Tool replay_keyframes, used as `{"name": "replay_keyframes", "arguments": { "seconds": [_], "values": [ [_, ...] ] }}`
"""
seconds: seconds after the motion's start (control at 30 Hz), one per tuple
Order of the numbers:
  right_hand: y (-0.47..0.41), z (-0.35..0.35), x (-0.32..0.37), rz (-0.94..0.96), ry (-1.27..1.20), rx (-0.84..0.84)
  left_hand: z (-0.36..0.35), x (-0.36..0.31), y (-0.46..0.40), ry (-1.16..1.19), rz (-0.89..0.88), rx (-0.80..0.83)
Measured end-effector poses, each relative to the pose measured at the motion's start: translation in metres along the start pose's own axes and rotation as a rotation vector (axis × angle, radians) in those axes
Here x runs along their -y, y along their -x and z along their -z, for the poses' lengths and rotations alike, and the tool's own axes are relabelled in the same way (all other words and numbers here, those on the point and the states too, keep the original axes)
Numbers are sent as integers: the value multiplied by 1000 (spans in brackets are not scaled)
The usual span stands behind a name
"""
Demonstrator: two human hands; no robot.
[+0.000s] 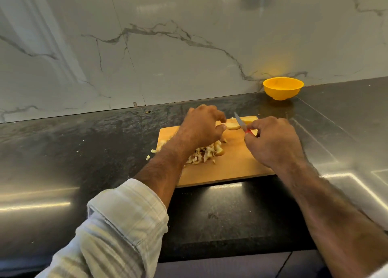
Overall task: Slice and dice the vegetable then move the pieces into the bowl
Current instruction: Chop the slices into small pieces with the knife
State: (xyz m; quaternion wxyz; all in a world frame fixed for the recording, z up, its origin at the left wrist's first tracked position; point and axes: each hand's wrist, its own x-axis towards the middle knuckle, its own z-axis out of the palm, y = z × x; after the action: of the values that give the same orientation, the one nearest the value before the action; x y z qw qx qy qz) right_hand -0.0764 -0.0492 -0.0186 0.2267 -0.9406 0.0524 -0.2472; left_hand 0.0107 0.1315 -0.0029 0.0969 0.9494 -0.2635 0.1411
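Matt wooden board [231, 168] on glossy dark stone counter [84, 143]; glossy yellow bowl [282, 90].

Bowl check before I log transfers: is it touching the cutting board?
Apart. The head view shows dark counter between the bowl and the board.

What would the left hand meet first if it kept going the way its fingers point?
Most likely the pale vegetable slice lying on the cutting board, just beyond the left hand; its thumb looks nearly on it already, though depth is unclear.

head view | worn high, facing forward and down | close over cutting board [228, 168] | marble wall [147, 46] behind
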Motion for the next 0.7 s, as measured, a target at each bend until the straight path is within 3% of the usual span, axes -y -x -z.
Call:
{"name": "replay_keyframes", "arguments": {
  "seconds": [0.13, 0.53, 0.7],
  "values": [
    [4, 9, -2, 27, -12, 38, -1, -15, -7, -94, -11, 128],
    [4, 11, 2, 19, 88, 82, -5, -12, -1, 37, 65, 272],
    [4, 9, 3, 13, 107, 95, 28, 12, 13, 122, 118, 89]
  ]
}}
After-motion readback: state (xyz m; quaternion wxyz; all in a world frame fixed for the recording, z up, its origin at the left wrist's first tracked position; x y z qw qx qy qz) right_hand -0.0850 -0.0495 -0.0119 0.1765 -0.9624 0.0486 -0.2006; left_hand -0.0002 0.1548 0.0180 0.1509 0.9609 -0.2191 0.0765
